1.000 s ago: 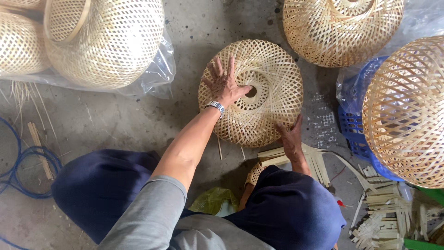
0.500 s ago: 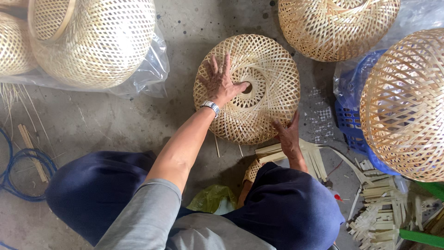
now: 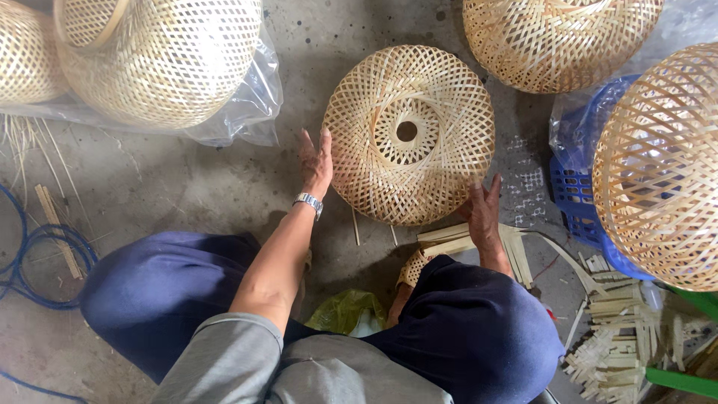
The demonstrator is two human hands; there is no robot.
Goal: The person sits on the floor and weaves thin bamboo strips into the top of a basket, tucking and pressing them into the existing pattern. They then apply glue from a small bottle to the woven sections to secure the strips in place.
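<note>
Soft, even daylight, faint shadows on the concrete floor (image 3: 187,187), sharp focus, slight wide-angle bowing at edges.

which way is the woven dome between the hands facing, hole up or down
Hole up: the woven dome lies on the floor, its round centre opening facing the camera, left hand and right hand at its sides.

Woven bamboo shades: five. One between hands (image 3: 409,135); two beyond left hand (image 3: 161,56) (image 3: 26,52); two beyond right hand (image 3: 557,37) (image 3: 662,164). Blue crate (image 3: 572,198): one. Wristwatch (image 3: 308,202): one.
</note>
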